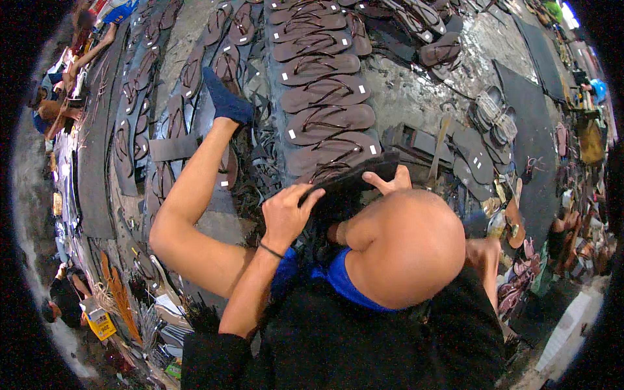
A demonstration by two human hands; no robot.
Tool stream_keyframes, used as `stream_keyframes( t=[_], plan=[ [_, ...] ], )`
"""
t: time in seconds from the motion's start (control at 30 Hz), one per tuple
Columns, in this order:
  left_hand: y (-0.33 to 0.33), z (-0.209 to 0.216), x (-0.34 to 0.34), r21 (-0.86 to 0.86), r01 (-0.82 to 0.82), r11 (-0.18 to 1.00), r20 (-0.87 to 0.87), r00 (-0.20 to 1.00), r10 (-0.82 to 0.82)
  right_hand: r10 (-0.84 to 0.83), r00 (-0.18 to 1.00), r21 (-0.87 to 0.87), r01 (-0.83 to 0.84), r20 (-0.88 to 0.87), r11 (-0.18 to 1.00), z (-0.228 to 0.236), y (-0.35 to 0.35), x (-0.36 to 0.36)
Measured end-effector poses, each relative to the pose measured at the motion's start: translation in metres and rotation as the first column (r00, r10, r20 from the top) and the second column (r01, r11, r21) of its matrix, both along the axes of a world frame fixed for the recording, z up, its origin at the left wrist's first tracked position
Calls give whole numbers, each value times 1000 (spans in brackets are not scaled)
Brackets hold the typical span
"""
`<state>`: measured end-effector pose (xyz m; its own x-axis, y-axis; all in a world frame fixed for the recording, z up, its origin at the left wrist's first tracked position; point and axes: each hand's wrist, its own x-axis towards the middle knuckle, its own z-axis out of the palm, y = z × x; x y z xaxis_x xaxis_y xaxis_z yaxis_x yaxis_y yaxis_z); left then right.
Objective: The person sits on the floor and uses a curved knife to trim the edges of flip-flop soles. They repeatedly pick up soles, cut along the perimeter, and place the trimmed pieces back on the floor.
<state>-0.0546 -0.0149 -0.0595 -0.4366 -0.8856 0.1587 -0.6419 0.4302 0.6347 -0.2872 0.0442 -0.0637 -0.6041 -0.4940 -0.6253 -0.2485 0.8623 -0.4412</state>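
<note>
The left hand [286, 211] and right hand [391, 179] grip opposite ends of a dark, bendy flat piece [354, 179], held over the near end of a column of brown sandals [328, 94]. The raised right knee [416, 240] hides part of the right arm. A blue-socked foot [224, 101] stands among more sandals at left; a wooden-handled tool [441, 143] and grey soles [472, 156] lie to the right.

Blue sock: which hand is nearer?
Left. The left hand is below and right of the blue sock; the right hand is farther right.
</note>
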Motion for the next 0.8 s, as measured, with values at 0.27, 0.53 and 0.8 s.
stream_keyframes(
  t=[0.27,0.53,0.8],
  plan=[
    [-44,-41,-16,507,170,845,73,968,-239,-19,992,-391,-33,-128,920,-25,-6,-4],
    [-96,-36,-29,714,46,698,-91,995,28,164,959,4,-168,-232,986,-63,-103,-24],
    [-71,-72,-29,494,-134,859,-176,952,250,-13,993,-116,-1,-120,993,-100,-135,-60]
  ],
)
